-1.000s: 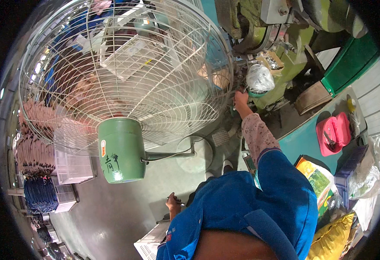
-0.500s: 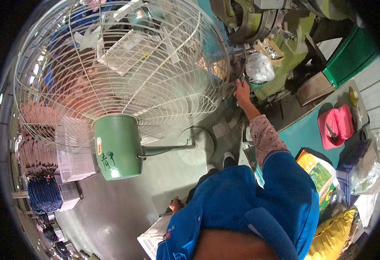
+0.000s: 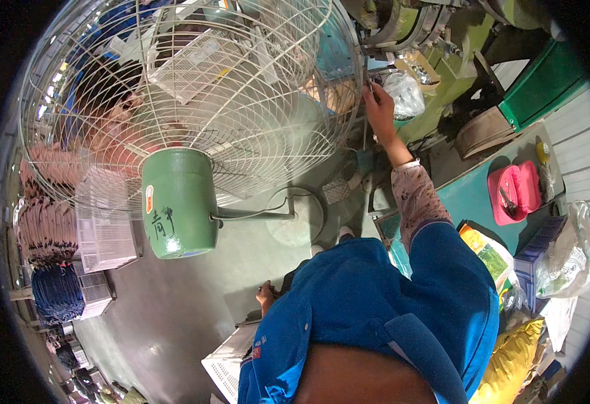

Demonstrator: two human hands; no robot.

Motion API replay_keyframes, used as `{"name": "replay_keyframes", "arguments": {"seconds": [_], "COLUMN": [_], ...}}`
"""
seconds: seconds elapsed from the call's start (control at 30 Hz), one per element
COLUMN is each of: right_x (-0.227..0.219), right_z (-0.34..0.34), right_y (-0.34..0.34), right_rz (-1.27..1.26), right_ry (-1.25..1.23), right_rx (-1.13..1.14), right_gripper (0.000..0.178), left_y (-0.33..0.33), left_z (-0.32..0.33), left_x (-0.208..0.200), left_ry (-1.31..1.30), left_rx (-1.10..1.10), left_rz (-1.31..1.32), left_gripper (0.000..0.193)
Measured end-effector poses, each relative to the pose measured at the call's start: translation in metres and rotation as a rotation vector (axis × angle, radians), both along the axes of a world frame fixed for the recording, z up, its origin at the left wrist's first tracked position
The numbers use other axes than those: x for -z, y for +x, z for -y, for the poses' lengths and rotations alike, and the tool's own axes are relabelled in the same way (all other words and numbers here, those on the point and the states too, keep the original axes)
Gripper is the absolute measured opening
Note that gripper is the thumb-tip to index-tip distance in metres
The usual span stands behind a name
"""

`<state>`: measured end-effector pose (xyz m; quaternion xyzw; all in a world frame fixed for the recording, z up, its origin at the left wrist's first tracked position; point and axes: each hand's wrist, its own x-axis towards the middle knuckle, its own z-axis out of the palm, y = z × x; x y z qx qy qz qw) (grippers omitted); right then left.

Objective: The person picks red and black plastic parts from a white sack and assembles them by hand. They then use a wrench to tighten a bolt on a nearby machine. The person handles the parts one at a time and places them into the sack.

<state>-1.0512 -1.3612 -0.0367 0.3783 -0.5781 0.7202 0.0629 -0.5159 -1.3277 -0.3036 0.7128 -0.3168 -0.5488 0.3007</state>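
Observation:
My right hand [image 3: 380, 111] reaches out to the edge of the green machine [image 3: 446, 77], fingers pinched together. A thin dark piece shows at its fingertips, too small to name. Just right of it a clear plastic bag [image 3: 404, 93] covers a small green tub. Beyond that, an open box [image 3: 417, 69] contains small shiny metal parts. My left hand [image 3: 265, 294] hangs low beside my body with curled fingers; what they hold, if anything, is hidden. Below it stands a white perforated crate [image 3: 222, 367].
A large caged fan with a green motor [image 3: 179, 202] fills the left foreground, its wire guard close to my right hand. On the teal table [image 3: 467, 195] lies an open pink pouch [image 3: 516, 192]. A yellow sack [image 3: 510, 360] sits lower right. Stacked pink pieces [image 3: 49, 232] stand far left beside white crates.
My right hand has moved farther forward, up beside the plastic bag. My left hand has shifted slightly up and left. The fan and surroundings sit slightly differently as the view has shifted.

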Motion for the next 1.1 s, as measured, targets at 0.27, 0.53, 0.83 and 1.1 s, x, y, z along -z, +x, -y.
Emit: {"name": "replay_keyframes", "arguments": {"seconds": [0.27,0.53,0.83,1.1], "right_x": [0.015,0.123,0.137,0.164], "right_z": [0.014,0.074,0.1,0.14], "right_y": [-0.034,-0.054,-0.038,-0.071], "right_rz": [-0.115,0.188,1.112,0.87], "right_ry": [0.409,0.511,0.174,0.466], "right_rx": [0.167,0.127,-0.646,-0.816], "right_gripper": [0.022,0.025,0.031,0.03], "left_y": [0.041,0.046,0.07,0.032], "left_z": [0.005,0.0,-0.037,-0.058], "left_x": [0.087,0.069,0.059,-0.026], "left_ry": [-0.107,-0.293,-0.194,0.012], "left_rx": [0.255,0.394,0.093,-0.33], "left_rz": [0.119,0.203,0.161,0.06], "left_gripper": [0.024,0.022,0.016,0.019]}}
